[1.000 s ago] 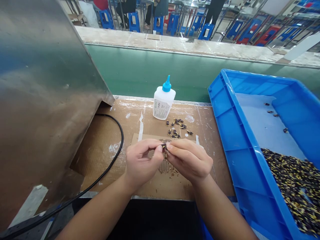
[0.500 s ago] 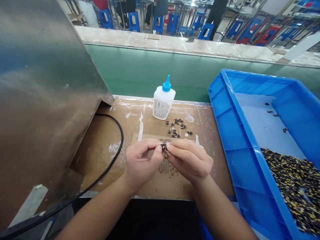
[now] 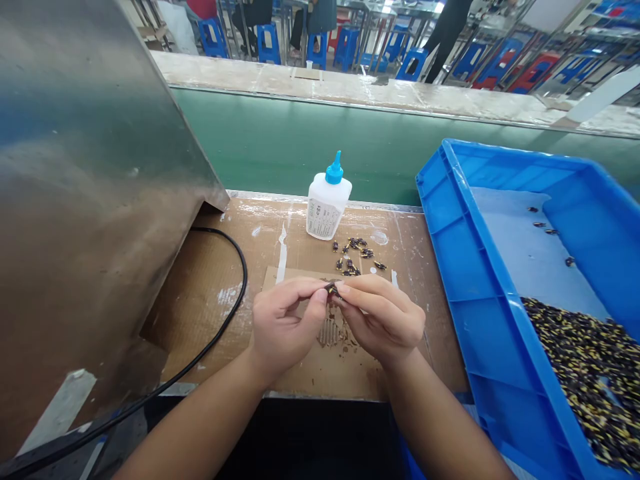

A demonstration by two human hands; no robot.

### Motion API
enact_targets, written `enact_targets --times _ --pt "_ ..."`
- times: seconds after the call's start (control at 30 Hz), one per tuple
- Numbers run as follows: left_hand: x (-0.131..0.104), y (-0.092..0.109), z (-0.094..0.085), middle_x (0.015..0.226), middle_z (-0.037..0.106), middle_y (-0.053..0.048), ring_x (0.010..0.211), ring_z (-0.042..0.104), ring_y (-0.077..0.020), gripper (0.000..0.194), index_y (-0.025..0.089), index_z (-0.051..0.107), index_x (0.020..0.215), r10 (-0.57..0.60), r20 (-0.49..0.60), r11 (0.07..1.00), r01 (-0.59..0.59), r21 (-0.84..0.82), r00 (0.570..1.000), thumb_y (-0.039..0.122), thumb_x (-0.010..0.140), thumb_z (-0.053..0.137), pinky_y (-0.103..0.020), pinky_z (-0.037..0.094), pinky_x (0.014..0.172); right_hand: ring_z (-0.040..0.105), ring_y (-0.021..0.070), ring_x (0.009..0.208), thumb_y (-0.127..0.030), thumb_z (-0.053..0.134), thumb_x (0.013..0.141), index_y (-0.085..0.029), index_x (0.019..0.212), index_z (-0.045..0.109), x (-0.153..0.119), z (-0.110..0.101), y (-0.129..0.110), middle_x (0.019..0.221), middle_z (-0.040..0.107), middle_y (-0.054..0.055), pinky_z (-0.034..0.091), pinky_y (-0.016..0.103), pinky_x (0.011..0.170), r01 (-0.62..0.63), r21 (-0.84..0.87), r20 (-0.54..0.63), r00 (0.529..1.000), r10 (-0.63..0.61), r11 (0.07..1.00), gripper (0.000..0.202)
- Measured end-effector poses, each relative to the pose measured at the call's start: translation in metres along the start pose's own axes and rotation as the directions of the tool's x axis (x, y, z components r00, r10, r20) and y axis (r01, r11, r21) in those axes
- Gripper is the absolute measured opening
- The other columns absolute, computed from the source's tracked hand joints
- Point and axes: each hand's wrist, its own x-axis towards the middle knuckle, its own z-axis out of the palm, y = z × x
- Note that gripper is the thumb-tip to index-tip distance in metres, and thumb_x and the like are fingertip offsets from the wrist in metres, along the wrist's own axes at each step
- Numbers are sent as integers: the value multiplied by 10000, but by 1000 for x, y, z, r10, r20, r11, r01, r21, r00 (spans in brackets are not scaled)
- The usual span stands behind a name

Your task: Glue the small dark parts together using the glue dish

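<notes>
Between my two hands, over the cardboard, is a small black part with gold-coloured metal [image 3: 332, 290]. My left hand [image 3: 287, 320] pinches it between thumb and forefinger from the left. From the right, the fingertips of my right hand [image 3: 383, 317] close on it too, covering much of it. Just beyond my fingers lie several loose parts [image 3: 351, 267] of the same black and gold look. Behind them stands a white bottle [image 3: 327, 207] with a blue pointed cap. Under my hands, the cardboard sheet [image 3: 333, 373] has a worn, torn patch.
A blue bin [image 3: 480, 280] at right holds a heap of black and gold parts [image 3: 585, 373]. On the left rises a metal panel [image 3: 95, 173], with a black cable [image 3: 243, 273] curving beside it. A green belt [image 3: 270, 147] runs across behind the bottle. Blue stools [image 3: 267, 43] and people stand beyond.
The small part has tilted and shifted slightly right between my fingertips, and my right fingers have adjusted a little. In the background, a person's dark-clothed leg has moved right.
</notes>
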Motion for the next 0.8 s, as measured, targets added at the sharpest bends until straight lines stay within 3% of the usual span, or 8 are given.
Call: enact_targets --times 0.17,0.57,0.8 --pt "-1 1 0 926 835 -24 795 788 -139 140 203 796 969 -24 7 1000 24 14 1000 150 1008 673 -265 676 805 785 185 867 -50 767 972 -274 1265 763 1 1 0 1089 806 57 696 330 722 -52 29 -9 999 52 998 369" --pt "-2 -4 0 1019 843 -26 882 802 -135 177 208 785 1064 94 29 994 -95 50 995 79 979 698 -255 674 851 761 183 870 -33 787 960 -252 1226 768 2 1 1 1066 786 56 670 340 720 -62 47 -24 998 64 997 345" --pt "1 -4 1 1002 841 -27 871 805 -140 179 202 779 1056 146 19 985 -147 85 989 66 969 701 -255 678 843 758 183 814 -76 796 965 -263 1195 769 4 2 -1 1000 794 50 662 331 679 -26 -52 -45 999 24 998 298"
